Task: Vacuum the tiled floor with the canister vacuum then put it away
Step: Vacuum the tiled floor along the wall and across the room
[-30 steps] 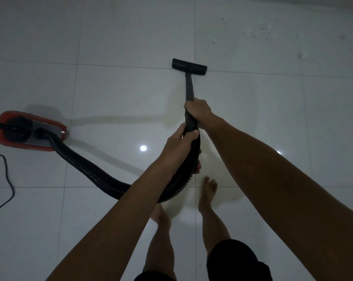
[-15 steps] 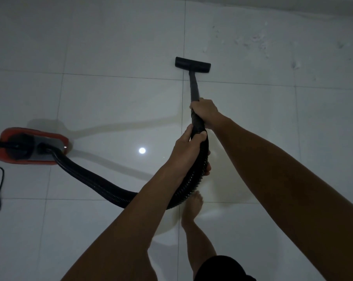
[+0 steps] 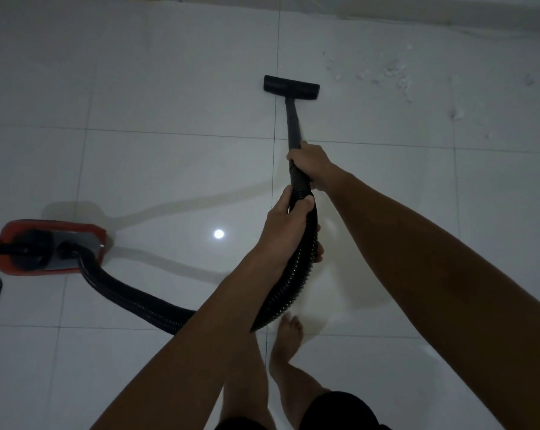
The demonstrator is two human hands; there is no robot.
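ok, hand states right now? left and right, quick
Left hand: closed, gripping the ribbed hose where it meets the wand.
Right hand: closed, gripping the black wand.

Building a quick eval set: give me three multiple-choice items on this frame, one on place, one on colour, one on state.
1. Where is the debris relative to the floor nozzle?
A. up and right of it
B. beside the canister
C. under the feet

2. What colour is the canister body?
A. blue
B. red
C. yellow

3. What is the right hand doing?
A. hanging free
B. pressing the floor
C. gripping the wand

Key: 1 A, specks lie toward the frame's upper right, past the nozzle. 2 B, its casing shows red. 3 C, fingers wrap the wand above the left hand, which grips the hose.
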